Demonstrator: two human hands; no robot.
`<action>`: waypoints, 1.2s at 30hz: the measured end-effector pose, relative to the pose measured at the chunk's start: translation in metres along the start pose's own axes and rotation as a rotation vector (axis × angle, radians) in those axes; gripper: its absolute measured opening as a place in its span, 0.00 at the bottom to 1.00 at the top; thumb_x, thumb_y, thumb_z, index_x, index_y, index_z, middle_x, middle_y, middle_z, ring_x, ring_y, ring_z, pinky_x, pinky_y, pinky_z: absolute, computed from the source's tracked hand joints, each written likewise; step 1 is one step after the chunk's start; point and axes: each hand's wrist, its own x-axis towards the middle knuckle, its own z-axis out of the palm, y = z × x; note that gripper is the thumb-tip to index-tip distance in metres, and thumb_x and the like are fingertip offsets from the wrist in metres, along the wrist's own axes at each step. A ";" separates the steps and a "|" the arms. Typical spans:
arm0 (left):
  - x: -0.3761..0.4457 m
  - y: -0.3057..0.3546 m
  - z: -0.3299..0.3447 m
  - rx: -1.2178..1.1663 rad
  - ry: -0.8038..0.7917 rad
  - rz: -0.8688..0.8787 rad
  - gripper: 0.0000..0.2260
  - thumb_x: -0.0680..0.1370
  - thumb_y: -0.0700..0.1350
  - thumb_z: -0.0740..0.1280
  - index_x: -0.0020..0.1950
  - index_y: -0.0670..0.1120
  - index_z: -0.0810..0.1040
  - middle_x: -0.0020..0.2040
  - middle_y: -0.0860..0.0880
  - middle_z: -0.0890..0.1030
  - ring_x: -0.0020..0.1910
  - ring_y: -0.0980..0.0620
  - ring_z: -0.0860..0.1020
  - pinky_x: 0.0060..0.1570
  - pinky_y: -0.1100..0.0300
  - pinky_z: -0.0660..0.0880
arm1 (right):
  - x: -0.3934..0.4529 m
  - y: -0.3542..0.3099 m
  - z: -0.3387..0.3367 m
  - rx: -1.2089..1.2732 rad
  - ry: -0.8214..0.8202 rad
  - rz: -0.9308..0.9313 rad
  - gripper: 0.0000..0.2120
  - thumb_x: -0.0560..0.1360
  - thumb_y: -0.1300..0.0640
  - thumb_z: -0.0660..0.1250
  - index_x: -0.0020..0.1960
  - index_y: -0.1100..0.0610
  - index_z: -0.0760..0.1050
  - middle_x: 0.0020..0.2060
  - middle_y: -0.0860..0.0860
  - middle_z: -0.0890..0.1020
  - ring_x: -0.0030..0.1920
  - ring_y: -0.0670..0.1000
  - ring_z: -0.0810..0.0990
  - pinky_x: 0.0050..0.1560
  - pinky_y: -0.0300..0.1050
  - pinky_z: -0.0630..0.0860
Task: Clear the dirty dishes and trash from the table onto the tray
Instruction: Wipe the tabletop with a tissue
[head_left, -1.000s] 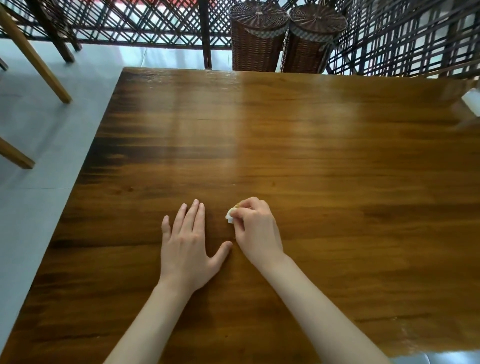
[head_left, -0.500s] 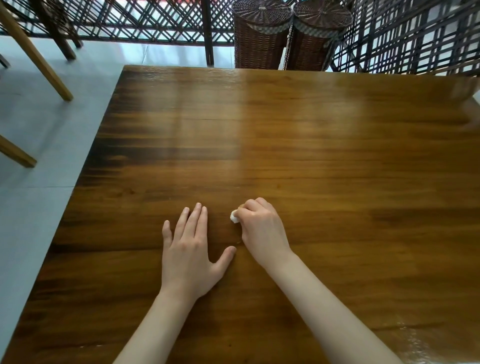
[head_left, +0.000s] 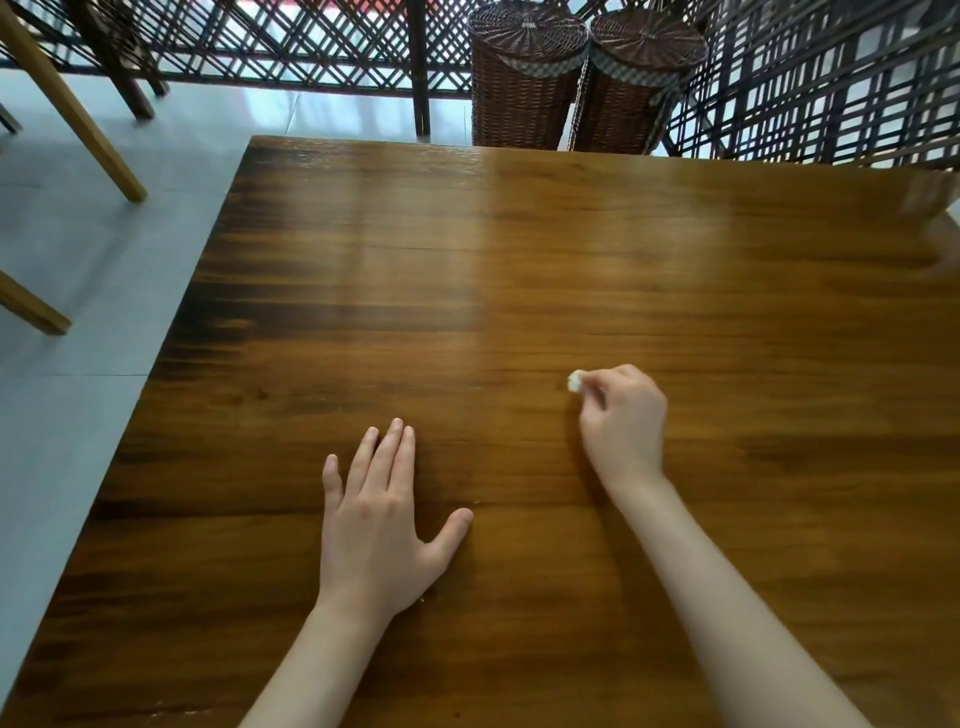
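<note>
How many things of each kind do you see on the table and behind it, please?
Hands: 2, left hand flat on the table, right hand pinching
White scrap: 1
Wicker baskets: 2
Total: 5

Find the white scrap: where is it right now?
In the head view, the white scrap is pinched in the right hand, right of centre over the table, well right of the flat left hand.
</note>
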 end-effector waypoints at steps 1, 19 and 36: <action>0.000 0.000 0.000 0.001 0.001 0.000 0.38 0.69 0.69 0.58 0.69 0.43 0.71 0.68 0.45 0.73 0.68 0.43 0.70 0.65 0.41 0.56 | 0.009 0.009 -0.004 -0.001 0.029 0.049 0.09 0.75 0.66 0.64 0.50 0.63 0.82 0.43 0.58 0.81 0.46 0.58 0.78 0.47 0.44 0.71; 0.001 0.000 0.002 0.011 -0.004 -0.012 0.38 0.69 0.69 0.58 0.69 0.43 0.71 0.68 0.45 0.73 0.68 0.43 0.69 0.66 0.41 0.56 | 0.012 -0.020 0.020 -0.008 -0.165 -0.029 0.07 0.75 0.61 0.66 0.49 0.61 0.83 0.43 0.57 0.80 0.45 0.57 0.78 0.50 0.51 0.75; 0.000 0.002 -0.002 0.010 -0.009 -0.016 0.39 0.71 0.69 0.53 0.74 0.47 0.61 0.74 0.49 0.63 0.74 0.47 0.59 0.69 0.46 0.44 | -0.079 -0.049 0.015 0.016 -0.250 -0.261 0.06 0.73 0.62 0.69 0.48 0.57 0.84 0.38 0.51 0.80 0.42 0.48 0.77 0.45 0.43 0.77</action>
